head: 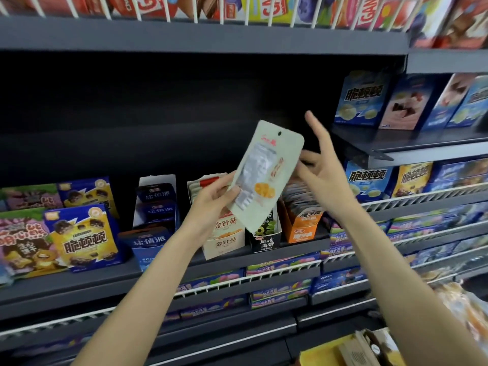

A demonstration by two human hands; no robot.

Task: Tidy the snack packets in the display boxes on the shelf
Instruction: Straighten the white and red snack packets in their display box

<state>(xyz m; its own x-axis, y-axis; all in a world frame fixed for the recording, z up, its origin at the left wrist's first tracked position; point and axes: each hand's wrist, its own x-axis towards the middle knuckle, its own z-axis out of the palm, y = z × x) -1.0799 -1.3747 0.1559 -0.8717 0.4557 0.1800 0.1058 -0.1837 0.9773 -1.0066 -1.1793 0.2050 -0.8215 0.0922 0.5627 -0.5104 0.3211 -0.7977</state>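
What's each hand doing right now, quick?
Left hand: holding the pale snack packet by its lower edge, above the display boxes.
Right hand: open, fingers spread, holding nothing, just right of the packet.

Glossy plastic snack packet [264, 178]

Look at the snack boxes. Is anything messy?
Yes. The packets in the orange box splay and lean unevenly. The left hand holds a pale packet out of any box; the right hand is open beside it.
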